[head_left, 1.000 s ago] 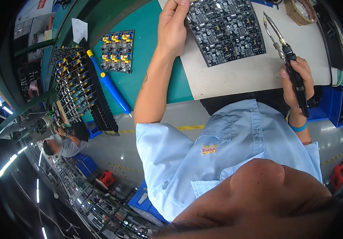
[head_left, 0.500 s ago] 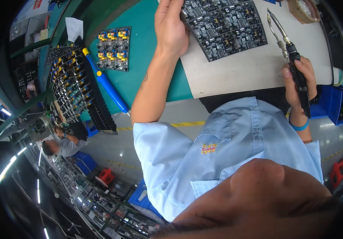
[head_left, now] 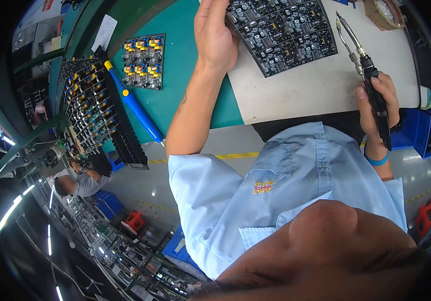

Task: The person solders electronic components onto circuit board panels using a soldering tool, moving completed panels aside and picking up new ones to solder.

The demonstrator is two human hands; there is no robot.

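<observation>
At the top of the view, a black circuit board panel made of several small boards is tilted over a light grey mat. My left hand grips its left edge; the fingertips pass out of the picture at the top. My right hand is wrapped round the black handle of a soldering iron, to the right of the panel. The iron's metal tip, with a thin curved tube beside it, points up and away, apart from the panel.
Left on the green bench mat lie a board panel with yellow and blue parts and a blue desoldering pump. A rack of upright boards stands beyond. A roll of wire sits top right. Another person works far left.
Both hands keep their holds and have barely moved. The panel has shifted very slightly to the right. A white paper slip at the far left leans over to the right.
</observation>
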